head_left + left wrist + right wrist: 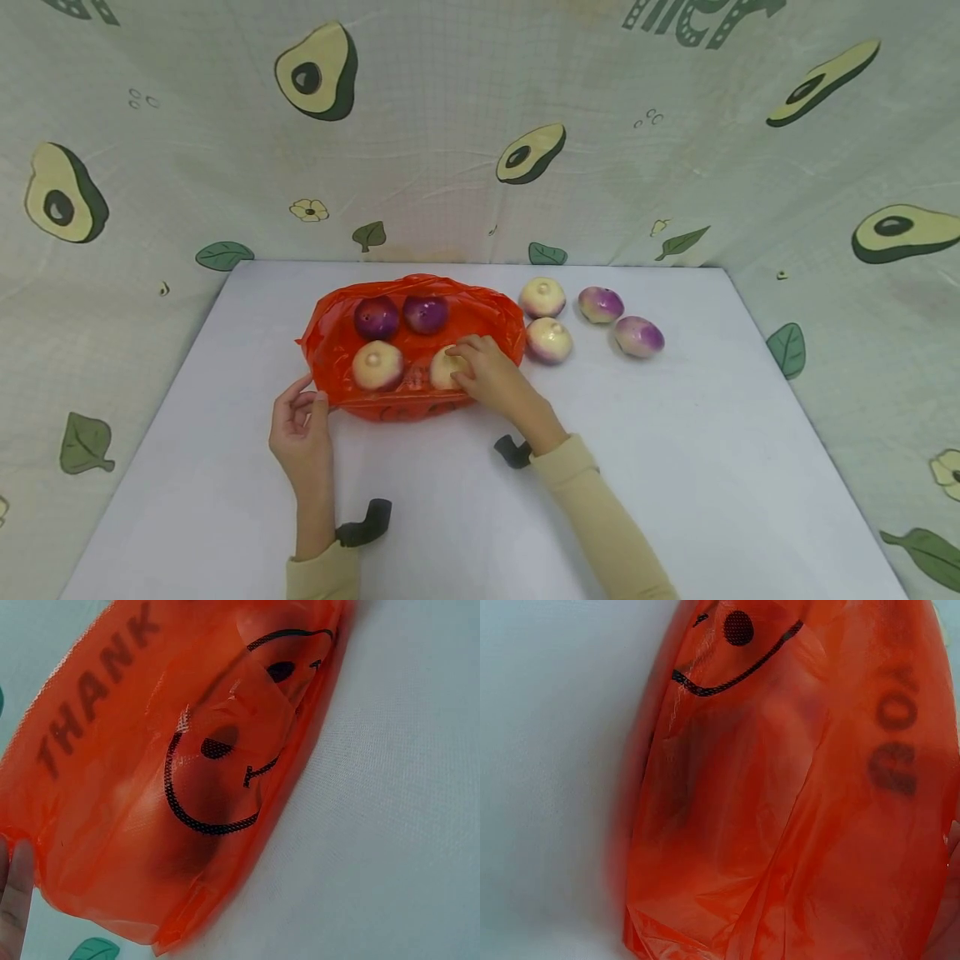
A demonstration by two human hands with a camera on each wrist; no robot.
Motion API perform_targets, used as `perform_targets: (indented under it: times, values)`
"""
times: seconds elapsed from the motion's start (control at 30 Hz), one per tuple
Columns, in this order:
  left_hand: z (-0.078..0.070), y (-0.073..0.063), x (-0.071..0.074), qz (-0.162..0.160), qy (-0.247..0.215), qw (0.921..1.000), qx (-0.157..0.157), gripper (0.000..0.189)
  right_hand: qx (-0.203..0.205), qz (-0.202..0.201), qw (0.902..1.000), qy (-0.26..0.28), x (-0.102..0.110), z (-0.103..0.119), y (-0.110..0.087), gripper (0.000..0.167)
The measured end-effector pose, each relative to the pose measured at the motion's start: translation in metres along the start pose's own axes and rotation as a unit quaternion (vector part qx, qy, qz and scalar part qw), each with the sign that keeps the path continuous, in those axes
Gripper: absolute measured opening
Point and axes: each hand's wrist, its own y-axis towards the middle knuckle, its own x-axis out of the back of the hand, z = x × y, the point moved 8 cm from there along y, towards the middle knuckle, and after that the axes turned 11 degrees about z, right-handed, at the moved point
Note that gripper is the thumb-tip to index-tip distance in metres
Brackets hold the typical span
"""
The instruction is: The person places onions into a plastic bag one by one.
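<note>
An open red plastic bag (420, 403) lies on the white table, its rim spread wide. Inside it sit two turnips with purple sides up (377, 318) and a pale turnip (378, 365) at the front left. My right hand (491, 375) reaches over the front rim and grips another pale turnip (444, 367) in the bag's right half. At the bag's front left corner, my left hand (302, 425) pinches the rim between thumb and fingers. In the left wrist view, the fingers (16, 900) show at the edge of the bag (135, 825), which bears a printed smiley face.
Right of the bag, two pale turnips (550, 341) stand close to its rim. Farther right lie two purple-and-white turnips (639, 337). A cloth with avocado prints (450, 208) hangs behind the table (712, 467). Black wrist cameras (367, 523) sit on both wrists.
</note>
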Motion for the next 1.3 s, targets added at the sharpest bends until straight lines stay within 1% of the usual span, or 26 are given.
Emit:
perform_targets:
  times: [0.07, 0.23, 0.37, 0.47, 0.6, 0.67, 0.73, 0.93, 1.0, 1.07, 1.23, 1.3]
  values:
    - [0.002, 0.001, 0.0, 0.001, 0.0, 1.0, -0.001, 0.032, 0.0, -0.001, 1.0, -0.003, 0.0, 0.0, 0.0, 0.034]
    - [0.015, 0.004, 0.001, 0.001, -0.003, 1.0, -0.006, 0.032, 0.003, -0.01, 0.9999, 0.005, 0.001, -0.001, -0.001, 0.033]
    - [0.017, 0.005, 0.001, -0.001, -0.001, 1.0, -0.006, 0.032, 0.003, -0.02, 0.9996, 0.018, 0.002, -0.003, -0.003, 0.031]
    - [0.01, 0.003, 0.0, 0.0, 0.003, 1.0, -0.006, 0.032, -0.003, -0.024, 0.9991, 0.034, 0.005, -0.006, -0.007, 0.03]
    - [-0.01, -0.001, -0.002, 0.002, 0.005, 0.9999, -0.011, 0.032, -0.001, -0.04, 0.9976, 0.058, 0.01, -0.007, -0.013, 0.029]
    - [-0.017, -0.003, -0.003, 0.001, 0.009, 0.9999, -0.012, 0.032, 0.0, -0.05, 0.9966, 0.065, 0.013, -0.008, -0.016, 0.029]
    - [-0.02, -0.004, -0.004, -0.001, 0.013, 0.9999, -0.01, 0.032, 0.001, -0.06, 0.9958, 0.069, 0.016, -0.009, -0.019, 0.029]
    - [-0.021, -0.004, -0.003, -0.003, 0.018, 0.9998, -0.005, 0.031, 0.0, -0.088, 0.9932, 0.076, 0.028, -0.012, -0.031, 0.027]
    - [-0.019, -0.004, -0.003, -0.002, 0.014, 0.9999, -0.006, 0.031, 0.006, -0.102, 0.9915, 0.081, 0.032, -0.014, -0.035, 0.026]
    - [-0.015, -0.003, -0.002, 0.0, 0.008, 0.9999, -0.006, 0.031, 0.012, -0.117, 0.9892, 0.087, 0.036, -0.016, -0.038, 0.024]
    - [0.008, 0.002, 0.001, 0.0, 0.001, 1.0, -0.004, 0.032, 0.02, -0.155, 0.9828, 0.098, 0.045, -0.021, -0.047, 0.022]
    - [0.015, 0.003, 0.002, -0.002, 0.001, 1.0, -0.003, 0.032, 0.017, -0.168, 0.9808, 0.098, 0.049, -0.024, -0.051, 0.022]
